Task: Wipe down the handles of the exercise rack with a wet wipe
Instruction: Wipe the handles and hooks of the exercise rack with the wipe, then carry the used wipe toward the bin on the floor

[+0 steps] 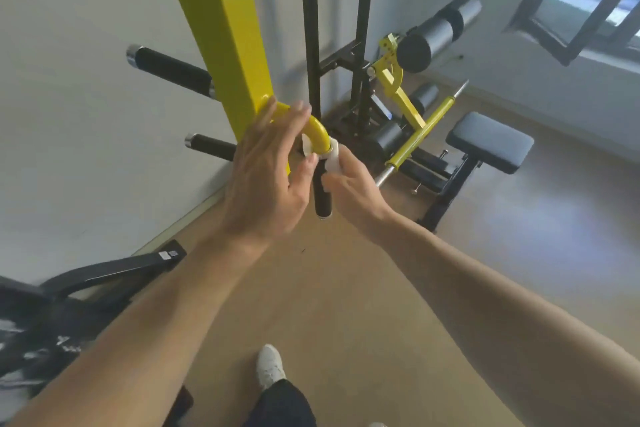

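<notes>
Your right hand (349, 184) pinches the white wet wipe (333, 159) against the black foam handle grip (322, 198) just below the curved yellow steel tube (317, 135). Keep your left hand (270, 177) — open, fingers spread — bracing that tube, then draw the wipe down the whole grip.

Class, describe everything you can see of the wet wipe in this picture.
The wet wipe is a small, crumpled white sheet, thin and soft-looking. It sits around the top of the black handle grip, just below the yellow curved bar. The right hand pinches one side; the left hand meets a piece showing at the other side. Much of it is hidden.
</notes>
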### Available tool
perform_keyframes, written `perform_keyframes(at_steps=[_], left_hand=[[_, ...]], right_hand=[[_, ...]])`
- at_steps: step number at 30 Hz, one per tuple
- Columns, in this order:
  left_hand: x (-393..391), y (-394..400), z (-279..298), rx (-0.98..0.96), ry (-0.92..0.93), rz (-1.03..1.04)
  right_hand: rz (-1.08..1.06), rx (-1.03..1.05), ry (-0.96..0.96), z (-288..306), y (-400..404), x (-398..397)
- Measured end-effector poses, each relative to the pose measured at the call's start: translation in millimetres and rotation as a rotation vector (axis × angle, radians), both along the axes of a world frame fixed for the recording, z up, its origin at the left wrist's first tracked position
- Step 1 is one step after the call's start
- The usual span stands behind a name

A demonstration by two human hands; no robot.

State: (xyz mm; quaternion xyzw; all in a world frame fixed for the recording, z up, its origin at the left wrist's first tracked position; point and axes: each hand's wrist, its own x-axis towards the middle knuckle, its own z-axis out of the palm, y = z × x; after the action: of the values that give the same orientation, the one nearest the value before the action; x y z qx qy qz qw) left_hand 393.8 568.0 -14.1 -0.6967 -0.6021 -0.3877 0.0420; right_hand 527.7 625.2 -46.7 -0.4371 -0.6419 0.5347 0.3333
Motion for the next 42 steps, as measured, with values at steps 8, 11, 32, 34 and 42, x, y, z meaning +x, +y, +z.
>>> perform_keyframes(at_steps=[8, 11, 32, 34, 42], left_hand=[[-7, 15, -3, -0.168, 0.172, 0.097], [-4, 17, -7, -0.133, 0.128, 0.107], [95, 97, 16, 0.092, 0.216, 0.321], [111, 128, 7, 0.05, 0.154, 0.288], [88, 271, -88, -0.718, -0.411, 0.678]], right_hand=[[0.021, 0.521, 0.028, -59, 4, 7], [0.032, 0.471, -0.183, -95, 11, 4], [0.552, 0.01, -0.611, -166, 174, 18], [0.513, -0.037, -0.579, -155, 211, 18], [0.5, -0.191, -0.463, -143, 343, 31]])
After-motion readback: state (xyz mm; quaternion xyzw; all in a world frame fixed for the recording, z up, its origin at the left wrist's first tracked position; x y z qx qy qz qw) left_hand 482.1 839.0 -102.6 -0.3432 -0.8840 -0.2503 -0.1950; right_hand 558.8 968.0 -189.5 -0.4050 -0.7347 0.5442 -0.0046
